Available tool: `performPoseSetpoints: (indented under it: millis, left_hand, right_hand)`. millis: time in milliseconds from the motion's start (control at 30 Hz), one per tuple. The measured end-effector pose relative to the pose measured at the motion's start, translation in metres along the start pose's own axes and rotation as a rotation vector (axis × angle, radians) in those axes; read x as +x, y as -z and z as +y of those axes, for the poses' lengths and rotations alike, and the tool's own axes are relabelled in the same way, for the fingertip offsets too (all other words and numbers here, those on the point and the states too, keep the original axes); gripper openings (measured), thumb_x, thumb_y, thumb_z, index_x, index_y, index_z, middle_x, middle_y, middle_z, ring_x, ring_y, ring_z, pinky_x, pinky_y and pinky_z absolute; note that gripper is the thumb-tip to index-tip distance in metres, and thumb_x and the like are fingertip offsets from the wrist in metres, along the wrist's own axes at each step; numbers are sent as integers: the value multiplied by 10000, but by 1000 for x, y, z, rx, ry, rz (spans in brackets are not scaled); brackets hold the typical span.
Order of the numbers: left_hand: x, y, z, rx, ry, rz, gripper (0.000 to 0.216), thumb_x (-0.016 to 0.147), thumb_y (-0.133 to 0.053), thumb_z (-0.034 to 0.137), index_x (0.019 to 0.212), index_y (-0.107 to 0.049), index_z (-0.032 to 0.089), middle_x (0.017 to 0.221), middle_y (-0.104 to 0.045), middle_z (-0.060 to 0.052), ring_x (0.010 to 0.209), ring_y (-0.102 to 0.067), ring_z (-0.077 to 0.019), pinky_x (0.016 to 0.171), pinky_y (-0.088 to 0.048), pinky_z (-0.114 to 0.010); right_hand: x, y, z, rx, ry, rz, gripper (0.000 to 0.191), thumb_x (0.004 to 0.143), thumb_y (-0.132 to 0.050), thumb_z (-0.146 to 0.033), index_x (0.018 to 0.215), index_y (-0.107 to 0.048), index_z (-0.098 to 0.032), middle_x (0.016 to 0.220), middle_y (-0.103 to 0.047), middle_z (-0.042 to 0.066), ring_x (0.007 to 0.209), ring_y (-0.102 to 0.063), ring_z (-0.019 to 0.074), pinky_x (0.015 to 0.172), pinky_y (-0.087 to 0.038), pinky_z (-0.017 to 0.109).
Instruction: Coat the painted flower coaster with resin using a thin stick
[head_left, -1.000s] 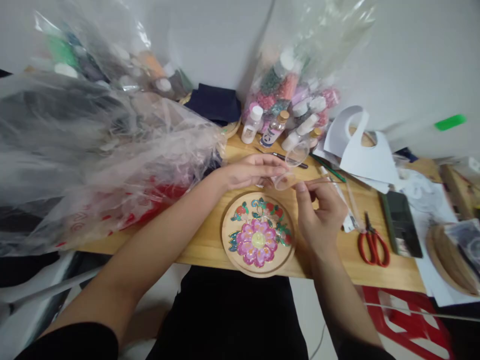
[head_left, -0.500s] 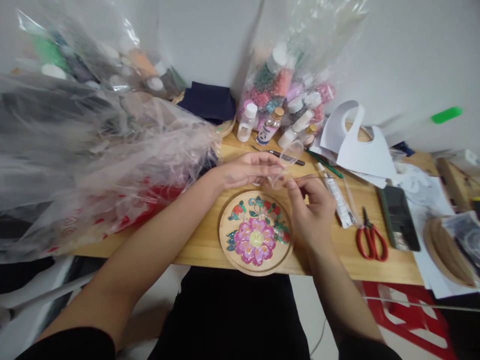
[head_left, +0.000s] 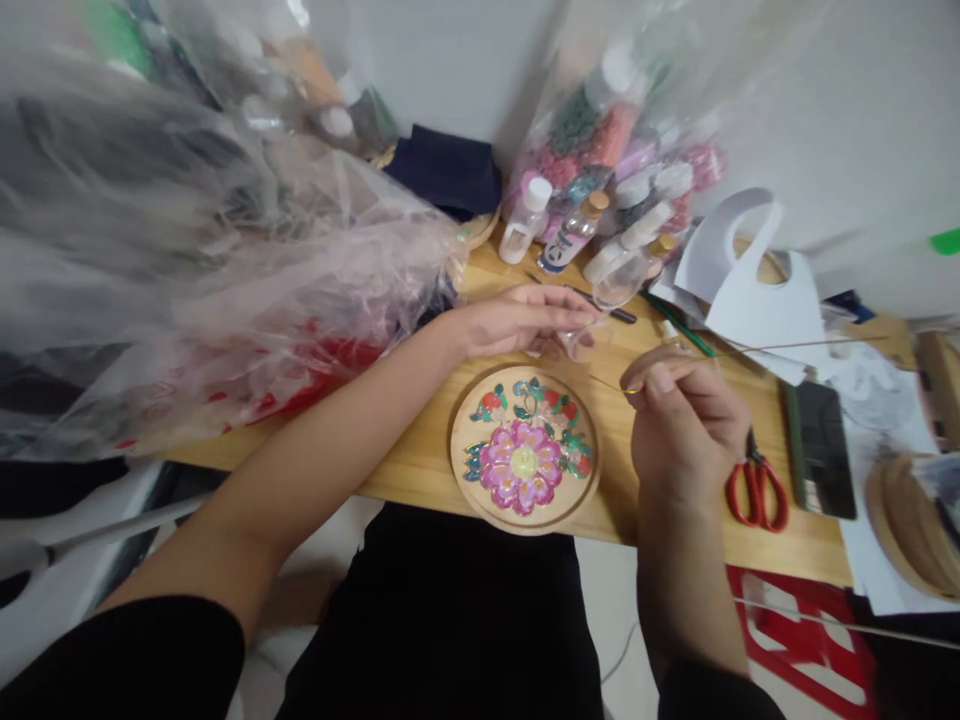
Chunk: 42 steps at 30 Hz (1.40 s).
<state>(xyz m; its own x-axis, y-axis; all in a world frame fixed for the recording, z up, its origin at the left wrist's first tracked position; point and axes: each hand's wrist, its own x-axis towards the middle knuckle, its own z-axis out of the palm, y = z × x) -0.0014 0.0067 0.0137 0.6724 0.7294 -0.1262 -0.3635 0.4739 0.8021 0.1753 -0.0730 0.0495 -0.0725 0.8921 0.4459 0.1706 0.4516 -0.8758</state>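
My left hand (head_left: 529, 322) is closed on a small clear plastic container (head_left: 577, 342). A clear round lid (head_left: 616, 287) shows just beyond its fingertips; whether the two are joined is hard to see. To the right, my right hand (head_left: 686, 415) pinches a thin gold-coloured wire (head_left: 795, 346), which runs out past the hand to the right and a short way toward the container. Below and between the hands, a round wooden plate (head_left: 462, 490) lies flat near the table's front edge. On it is a glossy pink flower (head_left: 521, 466) with gold outlines, plus red fruits and green-blue leaves. Neither hand touches the plate.
Bottles (head_left: 526, 222) and bags of coloured material stand at the back. A large clear plastic bag (head_left: 247, 270) fills the left. Red-handled scissors (head_left: 757, 492), a phone (head_left: 819, 450), white paper cutouts (head_left: 750, 270) and wooden rounds (head_left: 911, 525) lie at the right.
My right hand has moved away from the container, to the right and toward me, with the wire in its pinch. My left hand still holds the container. The view has shifted somewhat.
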Motion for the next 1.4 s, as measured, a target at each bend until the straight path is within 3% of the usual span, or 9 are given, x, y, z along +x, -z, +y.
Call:
performPoseSetpoints:
  millis: [200,367,600,733,867,1067,1233,1400]
  left_hand:
    - [2,-1,0,28,-6,19,184,835,-673,279,939,-621,136,811,-695,-18,698,-631,-67,712,-448,-225]
    - [3,3,-2,17,-52,-102,144,885,-600,229,969,-594,113,828,-670,-18,706,-611,-66,701,-414,-216]
    - [7,3,-2,76,-56,-80,182,877,-623,284,790,-543,146,787,-636,-19,640,-588,-63,581,-367,-196]
    - [10,4,-2,93,-56,-68,226,822,-693,338,779,-566,156,767,-669,-17,648,-608,-80,594,-395,-200]
    - [11,5,-2,73,-44,-68,262,731,-784,288,801,-569,156,736,-671,-10,626,-621,-92,571,-407,-199]
    - [10,3,1,96,-28,-58,142,836,-674,231,836,-557,151,726,-669,8,629,-631,-80,559,-404,-185]
    - [11,5,0,88,-23,-79,174,840,-677,247,896,-547,145,756,-671,2,643,-636,-74,581,-409,-177]
    - [6,2,1,115,-49,-68,171,927,-559,291,924,-511,127,828,-622,-25,649,-621,-57,624,-415,-196]
  right_hand:
    - [-7,-11,-13,-91,147,-602,98,849,-619,-129,812,-645,-215,720,-628,9,679,-565,150,631,-465,323]
    - [-9,-23,-8,-243,271,-780,77,860,-604,-141,886,-644,-202,800,-673,34,731,-590,172,694,-459,361]
    - [-10,-26,-5,-302,293,-821,72,877,-589,-162,856,-641,-209,811,-677,30,732,-578,173,695,-436,370]
    - [-11,-27,-4,-310,292,-822,71,881,-589,-166,861,-644,-207,809,-673,31,740,-578,174,694,-431,373]
    - [-11,-28,-5,-309,272,-822,74,882,-594,-173,859,-651,-214,801,-665,27,745,-581,175,697,-429,373]
    - [-11,-27,-6,-321,250,-823,84,888,-594,-198,856,-667,-223,809,-675,19,753,-588,175,716,-433,375]
    - [-12,-27,-4,-320,256,-819,66,878,-604,-193,863,-666,-210,822,-684,30,761,-607,181,719,-436,375]
    - [-11,-28,-4,-324,269,-819,70,881,-600,-185,849,-655,-215,812,-688,25,756,-603,178,719,-439,377]
